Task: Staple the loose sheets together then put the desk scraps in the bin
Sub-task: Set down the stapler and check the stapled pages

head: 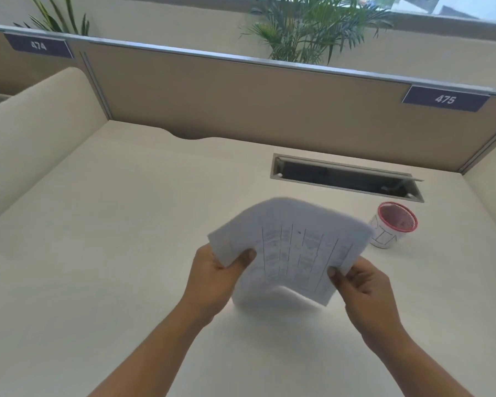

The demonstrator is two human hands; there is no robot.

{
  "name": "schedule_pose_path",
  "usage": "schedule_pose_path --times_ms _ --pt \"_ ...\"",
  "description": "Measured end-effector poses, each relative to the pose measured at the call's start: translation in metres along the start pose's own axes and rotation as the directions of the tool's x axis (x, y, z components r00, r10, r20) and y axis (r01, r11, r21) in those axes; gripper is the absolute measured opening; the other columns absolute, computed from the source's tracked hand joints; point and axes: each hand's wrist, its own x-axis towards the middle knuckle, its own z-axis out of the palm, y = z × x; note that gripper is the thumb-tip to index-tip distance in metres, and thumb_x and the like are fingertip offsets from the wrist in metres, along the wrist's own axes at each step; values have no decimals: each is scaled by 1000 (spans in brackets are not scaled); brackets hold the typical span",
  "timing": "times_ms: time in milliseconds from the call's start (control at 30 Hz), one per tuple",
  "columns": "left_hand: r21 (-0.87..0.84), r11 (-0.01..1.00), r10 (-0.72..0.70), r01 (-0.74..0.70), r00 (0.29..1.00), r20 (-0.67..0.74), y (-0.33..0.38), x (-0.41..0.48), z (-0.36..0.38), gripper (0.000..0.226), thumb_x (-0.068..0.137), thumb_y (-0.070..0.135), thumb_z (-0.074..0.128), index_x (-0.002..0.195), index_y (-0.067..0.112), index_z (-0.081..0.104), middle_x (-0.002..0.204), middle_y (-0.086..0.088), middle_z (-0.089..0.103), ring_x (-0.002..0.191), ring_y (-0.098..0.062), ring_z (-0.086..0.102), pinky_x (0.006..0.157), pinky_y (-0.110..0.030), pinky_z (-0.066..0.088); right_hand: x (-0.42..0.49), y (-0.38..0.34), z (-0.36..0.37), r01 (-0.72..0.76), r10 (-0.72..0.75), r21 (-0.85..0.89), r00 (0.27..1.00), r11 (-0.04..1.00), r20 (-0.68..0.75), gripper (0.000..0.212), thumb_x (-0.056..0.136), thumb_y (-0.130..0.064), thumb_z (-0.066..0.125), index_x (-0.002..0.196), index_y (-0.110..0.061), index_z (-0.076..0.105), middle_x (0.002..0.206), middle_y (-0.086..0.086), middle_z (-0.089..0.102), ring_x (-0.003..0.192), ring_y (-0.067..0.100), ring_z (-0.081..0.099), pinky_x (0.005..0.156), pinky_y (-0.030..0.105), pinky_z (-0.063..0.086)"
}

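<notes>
A small stack of white sheets (292,247) with printed tables is held up above the cream desk (98,253), bowed and blurred. My left hand (215,276) pinches the stack's left edge, thumb on top. My right hand (361,285) pinches its lower right corner. A small red mesh bin (393,224) with a white paper label stands on the desk to the right of the sheets. No stapler or scraps show in view.
An open cable hatch (347,177) is set into the desk behind the bin. Beige partition walls (241,93) with number tags 474 and 475 close off the back and sides. Potted palms (307,27) rise behind the partition.
</notes>
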Motion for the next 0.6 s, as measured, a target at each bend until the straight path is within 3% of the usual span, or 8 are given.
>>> schedule_pose_path --times_ms 133,233,300,400,533,600 --pt "93 993 -79 74 996 52 -24 14 3 15 91 16 73 94 29 80 100 2 80 96 -21 76 86 -43 62 9 13 6 -57 64 -144 997 988 48 32 91 -5 63 95 -36 68 93 -30 72 89 -7 67 67 9 52" --pt "91 988 -127 124 992 21 -32 26 2 16 93 16 69 94 28 80 98 3 81 94 -21 77 83 -42 63 18 18 8 -91 106 -151 990 984 89 31 92 -6 61 99 -35 67 97 -30 72 92 -8 66 69 10 52" --pt "36 988 -150 150 989 -14 -33 35 -2 14 93 14 69 98 22 80 100 1 81 95 -22 77 82 -39 62 23 23 8 -146 164 -168 982 975 98 26 92 -7 62 98 -31 70 97 -25 74 91 -5 68 73 14 53" --pt "-55 982 -184 182 982 -34 -30 48 -14 16 91 12 70 105 10 78 103 -6 80 96 -27 77 81 -41 62 27 35 10 -257 268 -108 958 960 105 20 92 -4 61 101 -15 75 98 -5 78 95 14 73 83 31 57" --pt "-147 960 -249 238 967 -58 -30 70 -32 19 88 13 71 104 5 77 102 -16 79 92 -36 77 76 -44 62 40 45 27 -389 390 -26 915 921 100 17 93 0 59 98 -6 74 87 9 79 83 28 75 67 37 62" --pt "-161 955 -266 250 960 -86 -30 81 -42 23 86 15 71 106 5 76 102 -16 79 93 -37 76 78 -46 62 43 45 39 -421 424 -55 893 905 148 16 94 -5 58 101 -8 72 85 9 79 73 24 75 60 36 60"
